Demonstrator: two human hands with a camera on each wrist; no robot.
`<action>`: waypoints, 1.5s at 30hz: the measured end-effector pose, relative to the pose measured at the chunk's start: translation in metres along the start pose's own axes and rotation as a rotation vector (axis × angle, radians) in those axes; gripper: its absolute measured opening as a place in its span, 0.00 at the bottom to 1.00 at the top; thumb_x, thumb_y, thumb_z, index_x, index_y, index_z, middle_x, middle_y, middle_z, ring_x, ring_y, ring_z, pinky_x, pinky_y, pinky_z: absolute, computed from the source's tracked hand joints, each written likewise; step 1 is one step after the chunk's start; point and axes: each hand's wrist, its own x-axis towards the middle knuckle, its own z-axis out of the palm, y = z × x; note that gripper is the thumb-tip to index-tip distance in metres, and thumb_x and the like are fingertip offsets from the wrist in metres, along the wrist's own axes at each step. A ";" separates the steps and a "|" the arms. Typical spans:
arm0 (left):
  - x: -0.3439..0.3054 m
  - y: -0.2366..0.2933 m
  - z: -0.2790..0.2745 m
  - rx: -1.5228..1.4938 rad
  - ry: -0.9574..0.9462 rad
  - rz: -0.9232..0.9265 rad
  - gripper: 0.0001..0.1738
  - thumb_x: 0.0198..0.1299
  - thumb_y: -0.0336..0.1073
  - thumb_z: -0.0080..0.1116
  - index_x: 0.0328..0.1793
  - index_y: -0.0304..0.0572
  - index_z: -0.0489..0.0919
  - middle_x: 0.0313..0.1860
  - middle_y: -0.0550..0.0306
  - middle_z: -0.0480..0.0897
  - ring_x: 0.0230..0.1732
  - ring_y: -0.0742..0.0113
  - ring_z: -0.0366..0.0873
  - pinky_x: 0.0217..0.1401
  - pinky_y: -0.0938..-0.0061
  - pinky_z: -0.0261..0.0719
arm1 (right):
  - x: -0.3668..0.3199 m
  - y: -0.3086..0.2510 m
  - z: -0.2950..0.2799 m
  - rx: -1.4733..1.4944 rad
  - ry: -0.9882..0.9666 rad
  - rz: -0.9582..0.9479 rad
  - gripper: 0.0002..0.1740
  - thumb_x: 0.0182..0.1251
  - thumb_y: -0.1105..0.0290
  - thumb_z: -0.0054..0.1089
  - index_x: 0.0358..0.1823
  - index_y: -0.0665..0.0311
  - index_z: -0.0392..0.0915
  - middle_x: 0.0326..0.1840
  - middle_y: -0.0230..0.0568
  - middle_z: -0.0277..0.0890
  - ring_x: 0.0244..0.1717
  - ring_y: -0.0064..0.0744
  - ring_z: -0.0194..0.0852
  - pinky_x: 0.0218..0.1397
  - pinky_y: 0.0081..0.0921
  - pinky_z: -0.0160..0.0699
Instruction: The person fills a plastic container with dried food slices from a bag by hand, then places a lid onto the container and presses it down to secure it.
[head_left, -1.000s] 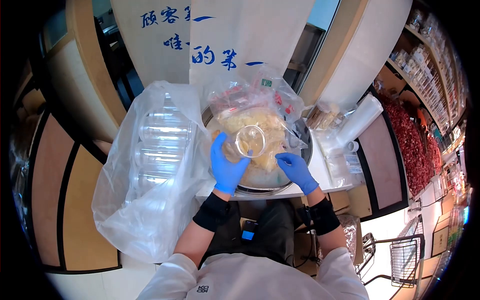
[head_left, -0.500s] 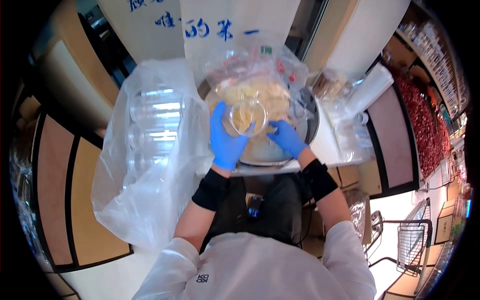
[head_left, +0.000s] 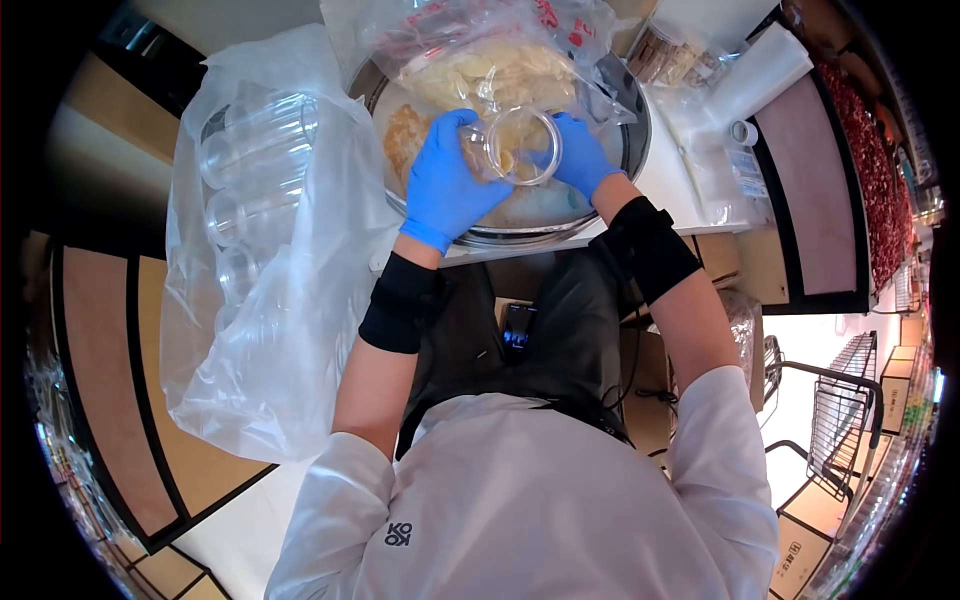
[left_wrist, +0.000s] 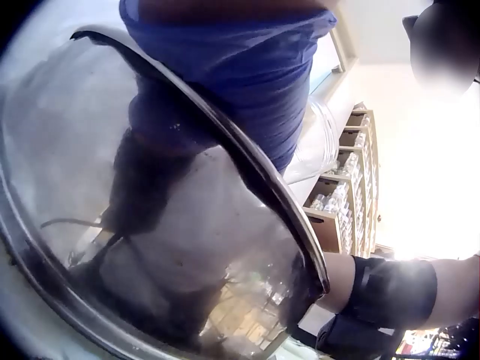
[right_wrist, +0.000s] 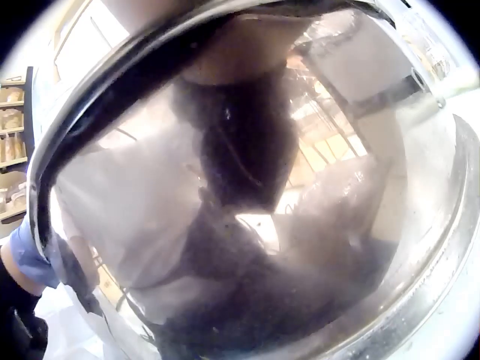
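Gloved in blue, my left hand (head_left: 445, 185) grips a clear plastic jar (head_left: 478, 143) above a wide metal bowl (head_left: 540, 236). The jar leans with its round rim toward the head camera, and a small yellowish piece (head_left: 507, 160) shows through it. My right hand (head_left: 585, 158), gloved the same way, is close against the jar's right side. Its fingertips are hidden behind the jar, so I cannot tell what they hold. A plastic bag of pale yellow flaky pieces (head_left: 490, 75) lies in the bowl beyond both hands. The shiny bowl wall (right_wrist: 315, 225) fills most of the right wrist view.
At the left stands a big translucent bag (head_left: 270, 330) of stacked clear jars (head_left: 255, 140). To the right, a roll of plastic film (head_left: 765, 70), flat clear bags (head_left: 700, 170) and a tape roll (head_left: 743, 133) lie on the white table (head_left: 660, 200). A wire cart (head_left: 840, 410) stands farther right.
My right hand has moved left and up, from over the flaky pieces to beside the jar. The head view has tilted down, so the table sits higher in it. The left hand keeps its hold.
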 end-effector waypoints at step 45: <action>0.001 -0.001 0.003 0.020 0.103 -0.025 0.42 0.40 0.39 0.77 0.64 0.42 0.70 0.57 0.46 0.77 0.58 0.47 0.77 0.60 0.60 0.77 | -0.061 -0.055 -0.090 0.933 0.852 -0.051 0.13 0.65 0.72 0.68 0.50 0.62 0.81 0.42 0.33 0.80 0.37 0.19 0.78 0.41 0.19 0.79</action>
